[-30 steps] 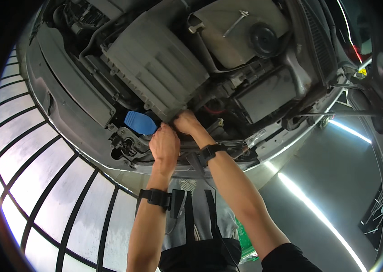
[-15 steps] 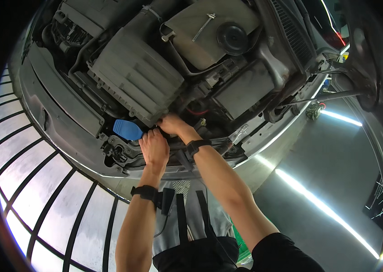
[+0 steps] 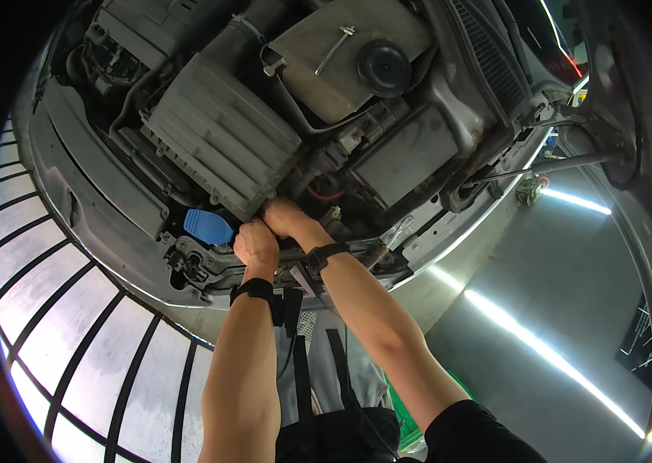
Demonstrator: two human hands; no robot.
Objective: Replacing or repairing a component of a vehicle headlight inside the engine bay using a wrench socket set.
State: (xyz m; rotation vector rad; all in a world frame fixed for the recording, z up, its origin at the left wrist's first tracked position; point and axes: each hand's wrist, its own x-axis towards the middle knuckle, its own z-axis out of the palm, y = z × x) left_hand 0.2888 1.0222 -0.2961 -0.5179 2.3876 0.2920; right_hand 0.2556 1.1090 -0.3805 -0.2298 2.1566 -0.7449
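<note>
Both my hands are at the front of a car's engine bay, close together by the lower corner of a dark ribbed air filter box [image 3: 226,135]. My left hand [image 3: 256,242] is closed, its fingers curled inward beside a blue filler cap [image 3: 209,227]. Just to its right, my right hand [image 3: 286,218] reaches below the box's corner with bent, closed fingers. The fingertips of both hands are out of sight, and whatever they grip is hidden.
On a tan reservoir [image 3: 310,65] with a round black cap [image 3: 383,68] lies a metal T-shaped tool [image 3: 334,50]. A dark rectangular cover [image 3: 407,162] sits to the right. The front body edge [image 3: 102,224] curves below; a hood strut [image 3: 554,165] slants at right.
My left hand has drawn in towards the right one, its wrist turned and fingers curled tighter. My right hand keeps its place by the box corner. The whole view has shifted slightly.
</note>
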